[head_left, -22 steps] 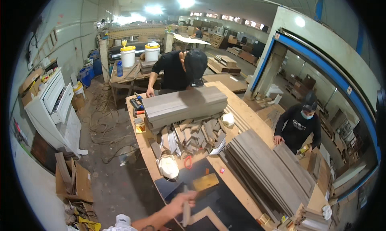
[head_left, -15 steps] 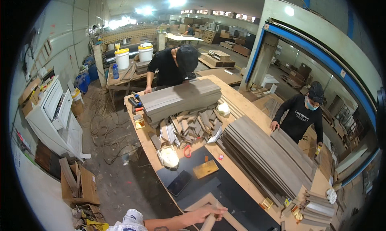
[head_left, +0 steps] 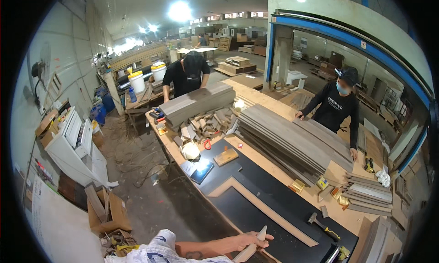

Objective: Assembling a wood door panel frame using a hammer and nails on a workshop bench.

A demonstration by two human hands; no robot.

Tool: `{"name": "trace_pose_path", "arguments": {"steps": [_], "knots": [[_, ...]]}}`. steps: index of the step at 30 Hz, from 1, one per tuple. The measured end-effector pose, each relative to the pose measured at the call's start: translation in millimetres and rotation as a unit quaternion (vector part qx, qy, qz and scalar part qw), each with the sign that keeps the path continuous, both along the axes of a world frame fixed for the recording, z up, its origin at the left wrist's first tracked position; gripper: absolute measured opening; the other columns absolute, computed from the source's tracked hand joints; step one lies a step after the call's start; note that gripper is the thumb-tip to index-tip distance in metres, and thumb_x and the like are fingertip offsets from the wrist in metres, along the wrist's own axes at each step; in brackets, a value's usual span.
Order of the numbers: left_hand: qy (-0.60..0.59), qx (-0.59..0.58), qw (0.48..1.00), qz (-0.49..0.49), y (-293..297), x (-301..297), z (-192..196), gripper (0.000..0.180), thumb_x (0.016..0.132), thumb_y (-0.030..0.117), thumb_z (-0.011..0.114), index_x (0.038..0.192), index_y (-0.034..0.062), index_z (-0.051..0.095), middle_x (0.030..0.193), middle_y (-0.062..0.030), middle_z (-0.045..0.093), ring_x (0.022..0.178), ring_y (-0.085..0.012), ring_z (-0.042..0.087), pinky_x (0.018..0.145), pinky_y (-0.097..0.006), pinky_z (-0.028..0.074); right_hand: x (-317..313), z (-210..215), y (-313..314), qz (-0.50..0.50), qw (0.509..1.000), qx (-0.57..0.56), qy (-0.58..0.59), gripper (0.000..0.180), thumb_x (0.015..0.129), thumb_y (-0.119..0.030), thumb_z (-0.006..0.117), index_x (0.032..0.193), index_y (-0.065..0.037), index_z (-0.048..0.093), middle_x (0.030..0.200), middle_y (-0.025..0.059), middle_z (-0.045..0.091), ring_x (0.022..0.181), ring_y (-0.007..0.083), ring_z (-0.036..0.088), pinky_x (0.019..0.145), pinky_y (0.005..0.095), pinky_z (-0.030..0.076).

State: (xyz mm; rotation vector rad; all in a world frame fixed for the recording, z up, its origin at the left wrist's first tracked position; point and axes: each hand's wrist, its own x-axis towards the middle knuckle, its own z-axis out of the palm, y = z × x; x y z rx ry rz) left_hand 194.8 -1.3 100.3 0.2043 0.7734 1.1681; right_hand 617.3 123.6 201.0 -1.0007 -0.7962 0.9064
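Note:
From the lower edge my left forearm reaches to the right, and my left hand is closed round a light wood strip with a pointed, angled end. The lower part of the strip runs out of view. Just beyond the hand, an L-shaped piece of wood moulding lies flat on a black sheet covering the near part of the workbench. A hammer with a yellow-and-black handle rests on the sheet's right side. My right hand is not in view.
Long grey-brown boards are stacked across the bench, with wood offcuts beyond. A dark flat rectangular object and a yellowish block lie nearer. Two co-workers stand at the far side and right. Cables litter the floor.
The view has shifted, showing more of the near bench. My left hand with the wood strip is now apart from the L-shaped moulding. The right co-worker's hand has come off a yellow-and-black tool.

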Motion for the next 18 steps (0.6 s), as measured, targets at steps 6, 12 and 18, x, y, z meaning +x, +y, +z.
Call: {"name": "trace_pose_path", "arguments": {"steps": [6, 12, 18], "knots": [[0.017, 0.007, 0.999, 0.048, -10.4, 32.4, 19.8, 0.073, 0.083, 0.003, 0.076, 0.146, 0.0027, 0.039, 0.102, -0.0023, 0.059, 0.088, -0.0124, 0.06, 0.082, -0.026, 0.05, 28.1, -12.9, 15.8, 0.15, 0.988, -0.006, -0.039, 0.049, 0.095, -0.021, 0.061, 0.137, -0.005, 0.04, 0.093, 0.0043, 0.054, 0.074, 0.0141, 0.048, 0.064, 0.0285, 0.043], [0.012, 0.002, 0.998, 0.069, -13.9, 41.9, 13.0, 0.068, 0.085, 0.005, 0.074, 0.144, -0.0005, 0.04, 0.108, -0.0064, 0.062, 0.097, -0.0169, 0.064, 0.093, -0.028, 0.053, 16.0, -33.5, 21.6, 0.27, 0.958, -0.021, -0.091, 0.051, 0.094, -0.017, 0.062, 0.137, -0.005, 0.04, 0.093, 0.0041, 0.054, 0.074, 0.0138, 0.048, 0.063, 0.0274, 0.042], [-0.014, -0.02, 0.989, 0.146, -13.1, 28.6, -7.4, 0.056, 0.092, 0.018, 0.069, 0.136, -0.0056, 0.043, 0.109, -0.017, 0.062, 0.1, -0.0227, 0.065, 0.089, -0.036, 0.057, -19.4, -57.4, 14.4, 0.334, 0.932, -0.078, -0.119, 0.056, 0.09, -0.004, 0.062, 0.141, 0.0, 0.039, 0.098, 0.0055, 0.056, 0.074, 0.0136, 0.051, 0.062, 0.0249, 0.043]]}}
